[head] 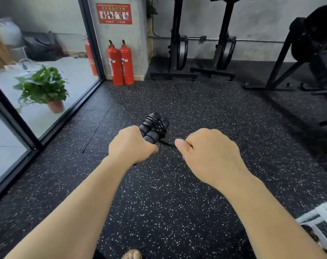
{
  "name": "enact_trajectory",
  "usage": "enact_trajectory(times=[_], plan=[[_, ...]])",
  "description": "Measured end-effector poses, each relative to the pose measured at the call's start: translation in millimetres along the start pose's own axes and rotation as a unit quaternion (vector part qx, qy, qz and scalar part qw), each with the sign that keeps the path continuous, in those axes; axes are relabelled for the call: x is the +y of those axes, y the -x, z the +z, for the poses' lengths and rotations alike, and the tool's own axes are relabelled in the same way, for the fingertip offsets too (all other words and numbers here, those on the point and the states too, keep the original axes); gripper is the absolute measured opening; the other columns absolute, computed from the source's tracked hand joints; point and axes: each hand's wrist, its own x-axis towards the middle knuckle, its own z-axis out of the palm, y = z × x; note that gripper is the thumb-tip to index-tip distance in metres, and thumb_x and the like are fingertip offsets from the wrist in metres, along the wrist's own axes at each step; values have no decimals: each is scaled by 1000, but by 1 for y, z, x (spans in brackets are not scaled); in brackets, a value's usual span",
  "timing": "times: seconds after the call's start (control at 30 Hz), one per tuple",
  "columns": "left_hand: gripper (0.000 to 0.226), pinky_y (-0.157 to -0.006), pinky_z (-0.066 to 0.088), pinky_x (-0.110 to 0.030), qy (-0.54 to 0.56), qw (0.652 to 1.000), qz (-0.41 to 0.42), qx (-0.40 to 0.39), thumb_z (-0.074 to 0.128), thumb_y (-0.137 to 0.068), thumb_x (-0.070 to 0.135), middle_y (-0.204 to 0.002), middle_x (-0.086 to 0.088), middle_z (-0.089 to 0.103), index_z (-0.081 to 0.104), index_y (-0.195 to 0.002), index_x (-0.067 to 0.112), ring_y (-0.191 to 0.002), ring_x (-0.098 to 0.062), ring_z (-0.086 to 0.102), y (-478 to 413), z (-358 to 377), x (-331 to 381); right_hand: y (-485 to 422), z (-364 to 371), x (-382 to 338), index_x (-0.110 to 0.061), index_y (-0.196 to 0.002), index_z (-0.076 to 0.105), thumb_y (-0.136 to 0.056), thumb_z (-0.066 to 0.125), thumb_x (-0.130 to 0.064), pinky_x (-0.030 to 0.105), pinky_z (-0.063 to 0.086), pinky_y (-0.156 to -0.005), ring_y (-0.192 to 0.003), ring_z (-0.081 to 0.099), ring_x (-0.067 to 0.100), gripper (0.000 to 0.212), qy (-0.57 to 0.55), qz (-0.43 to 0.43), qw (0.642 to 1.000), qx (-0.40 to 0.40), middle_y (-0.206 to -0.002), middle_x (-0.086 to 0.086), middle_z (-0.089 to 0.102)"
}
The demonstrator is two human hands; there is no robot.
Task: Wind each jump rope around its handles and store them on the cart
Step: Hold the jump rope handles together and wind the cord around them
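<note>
My left hand point(130, 144) grips the near ends of two black foam jump rope handles point(149, 130) held side by side, pointing away from me. Several turns of black rope point(156, 124) are wound round the handles' far half. A short stretch of rope runs from the bundle to my right hand point(205, 152), which pinches it between thumb and curled fingers, just right of the handles. The white frame of the cart point(319, 217) shows at the bottom right corner, mostly cut off by the frame edge.
Black speckled rubber floor point(177, 193) lies below my hands. Red fire extinguishers point(119, 62) stand against a pillar ahead. Black exercise machines point(194, 43) line the far wall and right side. A glass partition with a potted plant point(44, 88) behind it runs along the left.
</note>
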Motion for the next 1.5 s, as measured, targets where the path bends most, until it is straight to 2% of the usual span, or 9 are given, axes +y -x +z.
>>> enact_trajectory(times=[0.3,0.47,0.63,0.9,1.17,1.27,1.3,1.37,1.5], plan=[[24,-62,46,-27,-247,934,246,-78,63,-71,31,-73,8,54,49,-89,26,-73,-20,58,35,12,34,-17,-6,20,-15,-47,23,-98,46,-47,31,32,-52,-45,27,13,64,1,-106,984,143,-42,-3,26],[31,-62,47,-29,-269,873,397,-86,61,-74,38,-77,9,51,33,-85,33,-73,-16,56,49,16,43,-29,1,49,-13,-47,28,-97,44,-52,32,38,-58,-46,33,14,65,-27,-58,993,98,-44,-2,30],[32,-63,39,-30,-229,871,430,-66,61,-76,34,-76,11,46,29,-74,34,-69,-11,47,54,7,46,-33,13,71,-19,-45,24,-94,51,-52,29,31,-51,-41,25,14,65,-143,-38,988,37,-41,-7,24],[31,-62,37,-29,-205,878,426,-73,63,-73,32,-74,12,49,34,-82,33,-65,-10,46,50,4,47,-23,-5,72,-10,-44,31,-94,60,-35,17,24,-43,-39,21,8,63,-302,-51,949,81,-43,-1,26],[32,-56,38,-23,-19,905,408,-117,70,-66,22,-68,8,55,41,-76,31,-64,-13,52,57,5,42,-24,9,62,-8,-46,47,-95,58,-36,13,39,-45,-38,39,11,57,-433,97,886,-135,-45,1,43],[37,-54,40,-27,42,929,347,-126,70,-60,25,-69,15,57,45,-79,44,-59,-6,49,55,3,41,-20,36,59,2,-79,68,-102,37,-2,7,45,-56,-45,53,5,38,-264,234,924,146,-45,-4,57],[34,-51,40,-26,74,936,322,-122,69,-57,26,-66,13,57,47,-78,40,-56,-5,48,52,3,40,-14,37,57,1,-98,64,-102,33,1,12,44,-52,-46,50,4,31,-295,242,921,74,-50,-5,57],[29,-45,39,-22,128,950,263,-109,73,-58,22,-60,10,53,51,-77,25,-48,-3,44,45,4,37,-23,45,42,-14,-82,56,-101,30,-1,19,27,-43,-42,34,5,34,-330,236,893,-197,-54,-5,48],[25,-40,35,-18,132,971,175,-98,73,-64,18,-58,7,51,51,-73,14,-45,-6,41,30,6,29,-29,60,36,-16,-67,43,-103,34,-15,23,32,-51,-50,38,8,36,-239,175,936,-189,-61,-4,46]])
